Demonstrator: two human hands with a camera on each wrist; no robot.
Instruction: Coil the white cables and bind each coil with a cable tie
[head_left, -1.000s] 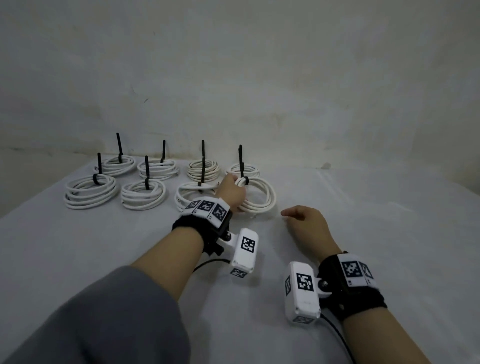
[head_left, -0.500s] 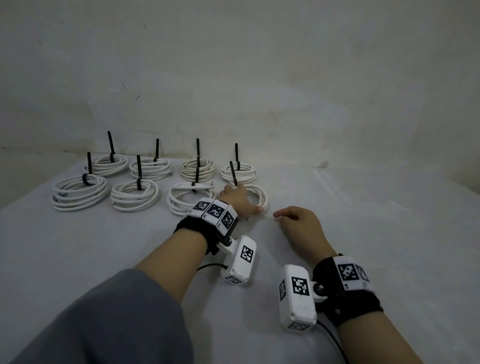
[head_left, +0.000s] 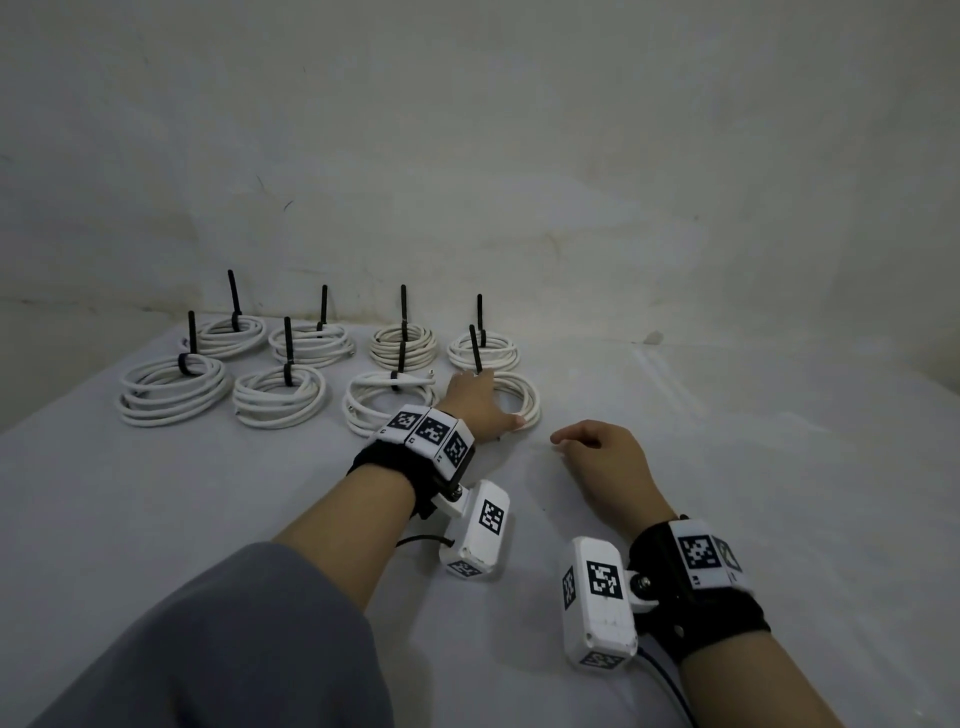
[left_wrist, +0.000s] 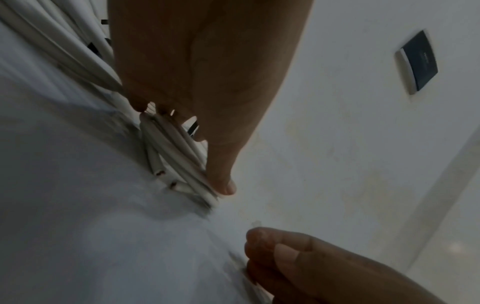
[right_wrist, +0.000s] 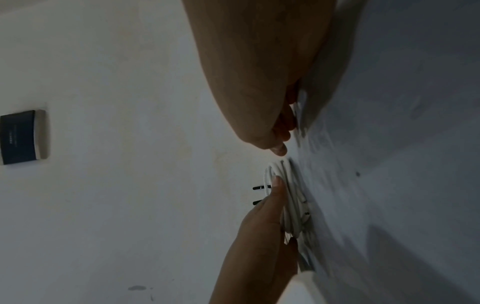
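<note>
A white cable coil (head_left: 525, 400) bound with a black cable tie (head_left: 475, 349) lies flat at the right end of the front row. My left hand (head_left: 480, 397) rests on top of this coil, fingers spread and the thumb stretched along its near rim. The left wrist view shows the thumb (left_wrist: 223, 184) pressing straight on the coil (left_wrist: 176, 148), whose two cut cable ends show. My right hand (head_left: 597, 452) lies on the cloth just right of the coil, fingers loosely curled and holding nothing. In the right wrist view it (right_wrist: 275, 133) sits a little short of the coil (right_wrist: 288, 185).
Several other tied white coils (head_left: 278, 397) stand in two rows to the left and behind, black tie tails pointing up. A white cloth covers the table (head_left: 753, 467), and a pale wall rises close behind. A dark wall plate (left_wrist: 418, 63) shows in the wrist views.
My left hand has set the coil it held raised down flat on the table and now lies spread over it. The right hand has barely moved.
</note>
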